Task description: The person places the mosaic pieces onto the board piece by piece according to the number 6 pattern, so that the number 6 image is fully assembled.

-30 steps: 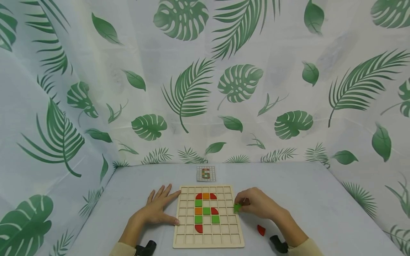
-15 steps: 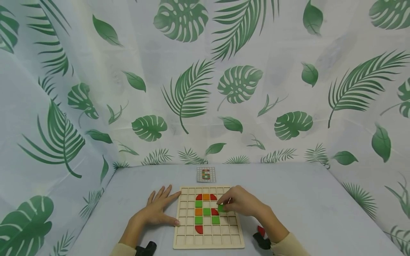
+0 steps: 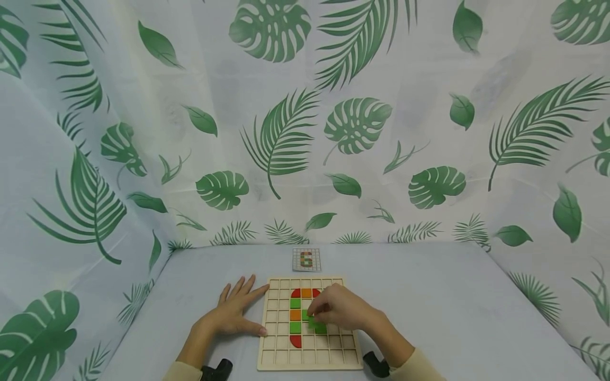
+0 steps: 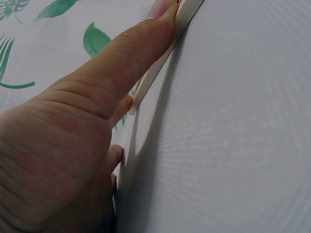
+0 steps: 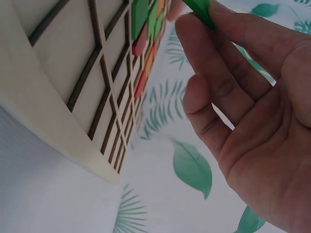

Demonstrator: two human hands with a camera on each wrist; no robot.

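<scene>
A wooden grid board (image 3: 340,355) lies on the table, with red, orange and green tiles set in several of its cells. Over its middle my right hand (image 3: 344,308) pinches a green square tile (image 3: 312,321) between thumb and fingers. In the right wrist view that green tile (image 5: 201,10) is held apart from the board's surface. My left hand (image 3: 233,312) rests beside the board with fingers spread, thumb and index finger touching its left edge. The left wrist view shows the thumb (image 4: 131,53) against the board's side (image 4: 160,70). The right hand hides some tiles.
Behind the board lies a small card (image 3: 306,259) printed with a coloured figure 6 on a grid. A leaf-patterned cloth (image 3: 286,211) hangs at the back and sides. Black devices (image 3: 376,365) are worn at both wrists.
My right hand has carried the green tile leftward from the board's right edge to over its middle. The loose red tile at right is now hidden by the forearm. The left hand stays put.
</scene>
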